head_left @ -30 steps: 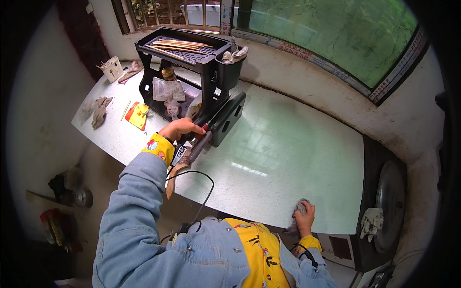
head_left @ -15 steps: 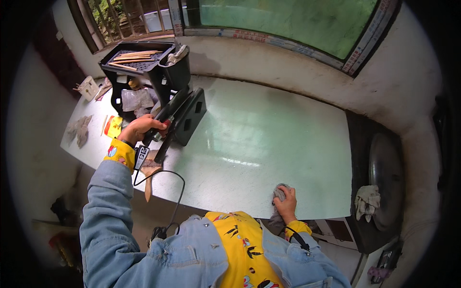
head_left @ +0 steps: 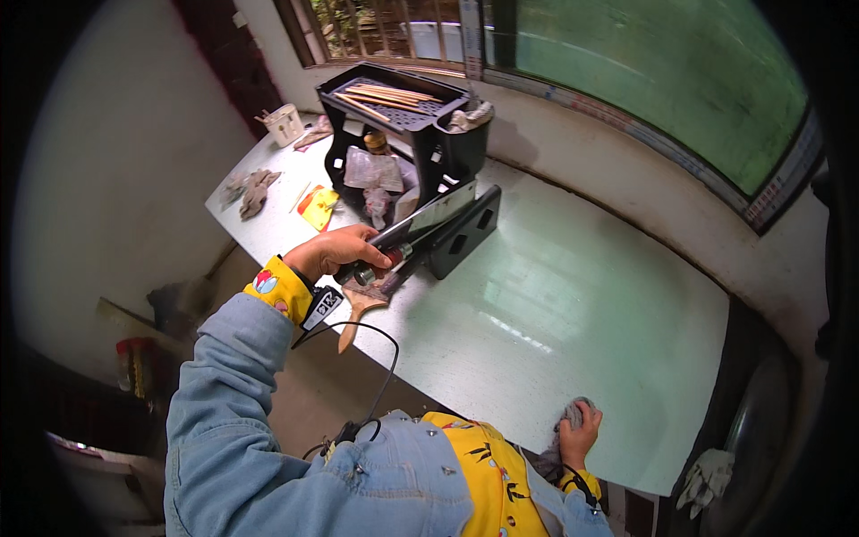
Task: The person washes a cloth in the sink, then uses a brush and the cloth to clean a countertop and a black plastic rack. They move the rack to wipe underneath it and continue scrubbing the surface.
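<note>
My left hand (head_left: 344, 252) is closed around a tool with a red handle (head_left: 386, 262) and a silver metal end; its exact kind is unclear. Against the same hand lies a long dark flat piece (head_left: 394, 236), with a pale grey face toward its far end. Just beyond stands a black slotted panel (head_left: 465, 234), beside the black rack (head_left: 422, 148). A wooden-handled brush (head_left: 360, 309) lies below my left hand, at the table edge. My right hand (head_left: 580, 438) grips a grey cloth (head_left: 577, 410) on the white tabletop (head_left: 546, 304), near its front edge.
Wooden sticks (head_left: 385, 97) lie on the rack's top tray, with plastic bags (head_left: 371, 170) below. A white cup (head_left: 284, 125), crumpled rags (head_left: 250, 192) and a yellow-red packet (head_left: 318, 208) are at left. Another rag (head_left: 707, 479) lies at far right.
The view has swung left, so everything sits farther right in the picture. The long dark piece has turned, showing more of its pale face. Both hands keep their hold.
</note>
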### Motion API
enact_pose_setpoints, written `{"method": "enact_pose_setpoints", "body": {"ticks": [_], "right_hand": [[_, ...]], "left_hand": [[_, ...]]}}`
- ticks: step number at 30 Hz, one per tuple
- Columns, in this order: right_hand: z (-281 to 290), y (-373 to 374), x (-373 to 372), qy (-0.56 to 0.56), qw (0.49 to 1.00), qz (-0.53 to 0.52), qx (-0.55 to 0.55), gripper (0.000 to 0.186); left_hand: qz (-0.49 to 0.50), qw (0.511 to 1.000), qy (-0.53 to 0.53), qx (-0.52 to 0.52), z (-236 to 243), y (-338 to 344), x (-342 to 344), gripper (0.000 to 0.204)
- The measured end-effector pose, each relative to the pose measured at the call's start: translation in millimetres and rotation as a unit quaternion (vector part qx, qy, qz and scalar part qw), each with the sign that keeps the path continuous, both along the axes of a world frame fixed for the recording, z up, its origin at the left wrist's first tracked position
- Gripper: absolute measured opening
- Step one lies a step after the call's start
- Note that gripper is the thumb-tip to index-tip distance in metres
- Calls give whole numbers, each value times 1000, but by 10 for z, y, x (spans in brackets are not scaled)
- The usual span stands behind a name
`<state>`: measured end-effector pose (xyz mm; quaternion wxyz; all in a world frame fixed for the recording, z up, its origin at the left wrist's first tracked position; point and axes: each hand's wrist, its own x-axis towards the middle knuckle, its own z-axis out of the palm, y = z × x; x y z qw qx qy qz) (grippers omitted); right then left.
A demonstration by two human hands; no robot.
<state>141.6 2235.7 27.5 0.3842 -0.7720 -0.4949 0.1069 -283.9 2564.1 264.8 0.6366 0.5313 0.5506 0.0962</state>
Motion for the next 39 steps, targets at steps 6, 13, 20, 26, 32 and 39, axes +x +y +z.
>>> {"method": "enact_pose_setpoints", "body": {"ticks": [6, 13, 20, 26, 32, 39], "right_hand": [[-10, 16, 29, 1, 1000, 13, -8, 39], [30, 13, 14, -3, 1000, 22, -18, 40], [-39, 16, 7, -19, 999, 7, -31, 40], [-78, 58, -153, -65, 991, -80, -85, 40], [-109, 136, -296, -92, 978, -139, -129, 44], [-168, 130, -410, -82, 966, -187, -156, 46]], "left_hand": [[29, 999, -20, -28, 286, -464, -276, 39], [70, 991, -110, -18, 586, -1097, -776, 50], [220, 965, -116, 77, 391, -1240, -1561, 53], [258, 949, -88, 160, -239, -495, -2618, 38], [332, 903, -21, 273, -1287, 472, -3404, 36], [370, 867, 161, 292, -2172, 1075, -3586, 45]]}}
